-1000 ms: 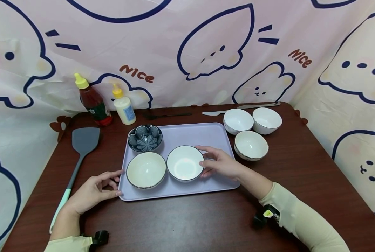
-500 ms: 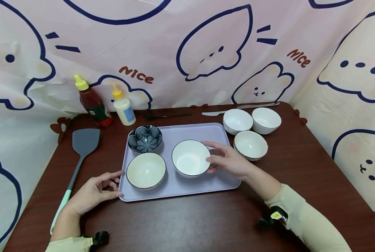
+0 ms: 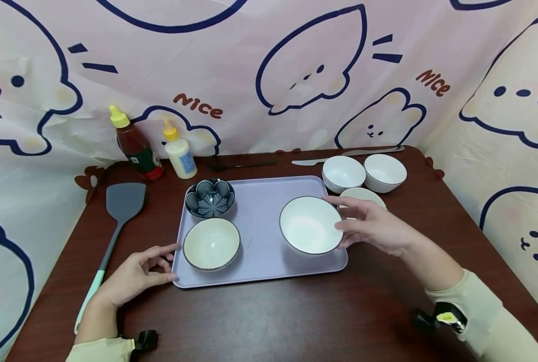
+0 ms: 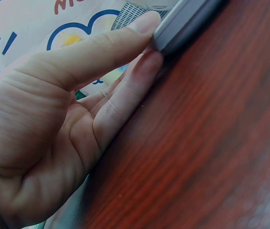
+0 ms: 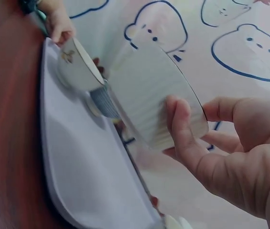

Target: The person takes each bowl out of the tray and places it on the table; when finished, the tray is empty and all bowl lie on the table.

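My right hand (image 3: 377, 226) grips a white bowl (image 3: 311, 224) with a thin dark rim by its right side. The right wrist view shows this bowl (image 5: 149, 95) raised over the lilac tray (image 3: 269, 191), its ribbed outer wall under the thumb. At the tray's left edge my left hand (image 3: 135, 276) pinches the rim between thumb and fingers, as the left wrist view shows at the tray corner (image 4: 182, 21). A cream bowl (image 3: 211, 244) sits on the tray's left front, with a dark blue petal-patterned bowl (image 3: 210, 198) behind it.
Three white bowls, one (image 3: 343, 173) near the back, cluster right of the tray; my right hand partly covers the nearest (image 3: 364, 195). A knife (image 3: 307, 162), a dark fork (image 3: 242, 165), a red sauce bottle (image 3: 138, 151) and a cream bottle (image 3: 180, 156) line the back. A spatula (image 3: 125, 201) lies left.
My right hand has lifted the white bowl off its place beside the cream bowl and carried it right, toward the tray's right end. The left hand stays at the tray edge.
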Motion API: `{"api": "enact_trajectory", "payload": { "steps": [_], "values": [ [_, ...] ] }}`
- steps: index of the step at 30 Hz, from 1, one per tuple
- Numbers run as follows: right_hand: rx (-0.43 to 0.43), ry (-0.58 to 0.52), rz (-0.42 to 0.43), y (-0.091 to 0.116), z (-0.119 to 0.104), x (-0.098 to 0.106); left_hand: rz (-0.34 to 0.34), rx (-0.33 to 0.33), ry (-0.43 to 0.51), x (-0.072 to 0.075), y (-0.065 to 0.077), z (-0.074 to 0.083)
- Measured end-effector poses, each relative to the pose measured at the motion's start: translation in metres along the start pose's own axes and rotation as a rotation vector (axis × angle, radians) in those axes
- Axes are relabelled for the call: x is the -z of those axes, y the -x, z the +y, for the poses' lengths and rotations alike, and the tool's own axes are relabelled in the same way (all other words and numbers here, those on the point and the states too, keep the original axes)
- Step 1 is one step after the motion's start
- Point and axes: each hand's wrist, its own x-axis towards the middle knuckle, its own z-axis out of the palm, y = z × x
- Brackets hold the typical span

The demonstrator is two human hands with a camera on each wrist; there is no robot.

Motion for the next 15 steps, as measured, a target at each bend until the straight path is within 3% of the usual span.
{"api": "enact_trajectory", "payload": {
  "steps": [7, 15],
  "values": [
    [0.045, 0.109, -0.042, 0.029, -0.01, 0.039, -0.005, -0.001, 0.004, -0.001, 0.0, -0.001],
    [0.108, 0.103, -0.058, 0.056, -0.012, 0.09, -0.007, 0.022, 0.007, 0.001, -0.001, -0.002]
  ]
}}
